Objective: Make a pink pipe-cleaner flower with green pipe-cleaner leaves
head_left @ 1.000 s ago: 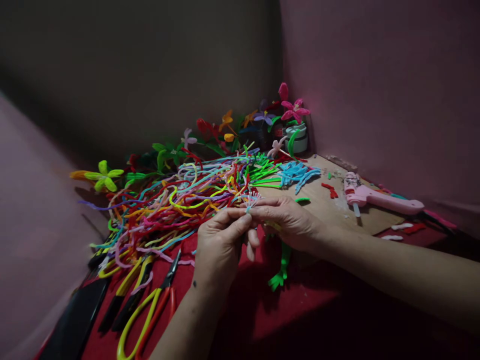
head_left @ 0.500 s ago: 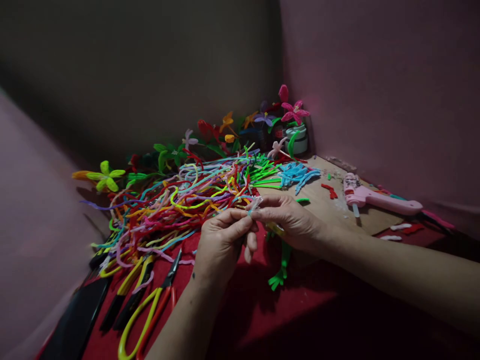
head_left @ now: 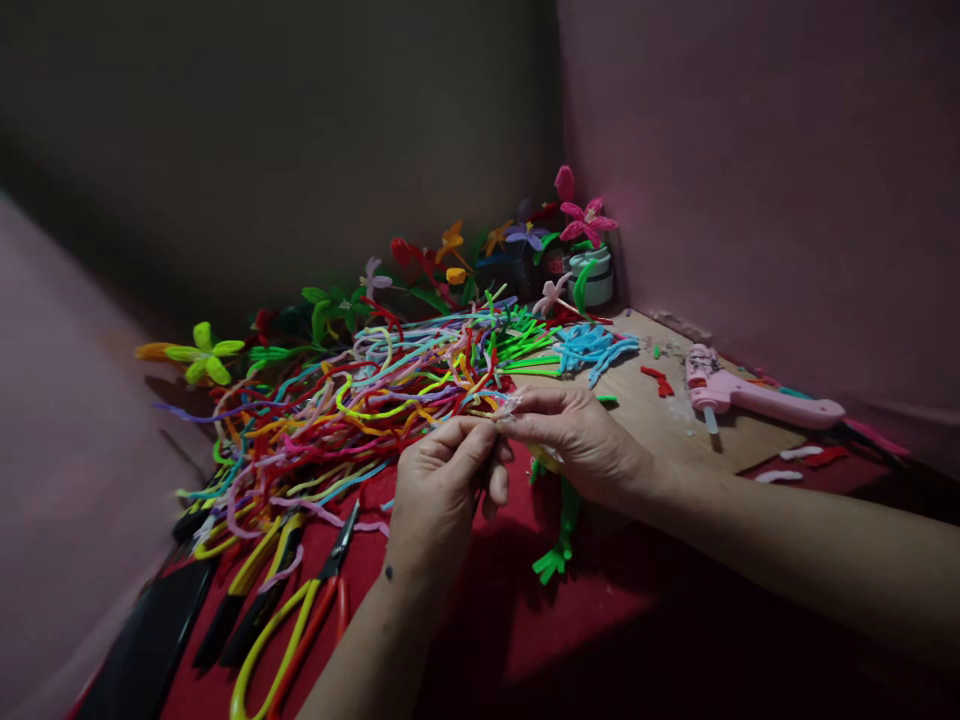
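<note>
Both hands meet at the middle of the view, fingertips nearly touching. My right hand point(head_left: 581, 435) pinches a small whitish fuzzy piece point(head_left: 511, 404) between thumb and fingers. My left hand point(head_left: 446, 475) is closed, thumb pressed to the index finger, right beside that piece; whatever it grips is hidden. Under my right hand shows a green pipe-cleaner piece point(head_left: 559, 550) with a fringed end; I cannot tell if it is held or lies on the red cloth point(head_left: 525, 640). A heap of coloured pipe cleaners point(head_left: 352, 410) lies just beyond my left hand.
Scissors point(head_left: 304, 610) with yellow and red handles and yellow-black pliers point(head_left: 259, 575) lie at left. A pink glue gun point(head_left: 757, 397) rests on a brown board point(head_left: 637, 400) at right. Pipe-cleaner flowers point(head_left: 204, 353) line the back, near light-blue cut pieces point(head_left: 596, 350).
My left fingertips have shifted slightly left and down, and the pale teal bit between the fingertips no longer shows. My right hand keeps its pinch. The view has shifted slightly.
</note>
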Available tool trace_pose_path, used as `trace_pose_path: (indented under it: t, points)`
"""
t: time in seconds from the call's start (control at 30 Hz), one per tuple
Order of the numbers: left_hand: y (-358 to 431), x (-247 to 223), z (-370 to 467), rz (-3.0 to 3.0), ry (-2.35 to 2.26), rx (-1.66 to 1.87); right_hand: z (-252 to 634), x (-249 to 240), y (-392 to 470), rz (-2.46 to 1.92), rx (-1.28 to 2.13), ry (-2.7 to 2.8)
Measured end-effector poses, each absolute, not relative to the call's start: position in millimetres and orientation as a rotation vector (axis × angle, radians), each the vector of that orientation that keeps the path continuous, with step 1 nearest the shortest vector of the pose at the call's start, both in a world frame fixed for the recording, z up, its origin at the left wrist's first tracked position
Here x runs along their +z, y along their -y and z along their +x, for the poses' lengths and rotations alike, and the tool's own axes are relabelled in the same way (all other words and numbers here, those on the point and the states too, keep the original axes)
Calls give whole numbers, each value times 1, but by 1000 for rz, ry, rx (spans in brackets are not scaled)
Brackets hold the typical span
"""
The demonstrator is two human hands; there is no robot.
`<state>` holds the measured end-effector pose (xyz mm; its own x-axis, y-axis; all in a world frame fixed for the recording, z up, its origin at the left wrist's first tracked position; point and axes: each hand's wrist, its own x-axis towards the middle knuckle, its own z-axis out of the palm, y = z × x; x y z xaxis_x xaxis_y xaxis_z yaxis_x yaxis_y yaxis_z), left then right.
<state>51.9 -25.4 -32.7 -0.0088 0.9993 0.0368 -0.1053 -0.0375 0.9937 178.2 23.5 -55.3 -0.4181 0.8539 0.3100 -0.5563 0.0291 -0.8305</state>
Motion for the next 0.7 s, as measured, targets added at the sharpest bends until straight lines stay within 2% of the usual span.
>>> trace_pose_path:
  t: [0.27, 0.53, 0.7]
  points:
    - [23, -33, 48, 1048, -998, 1235, 177, -56, -19, -306, 1687, 1177]
    - [23, -33, 44, 1129, -943, 1161, 183, -49, -12, -342, 1604, 1244]
    - [26, -30, 46, 1147, -980, 1167, 181, -54, -16, -310, 1728, 1175]
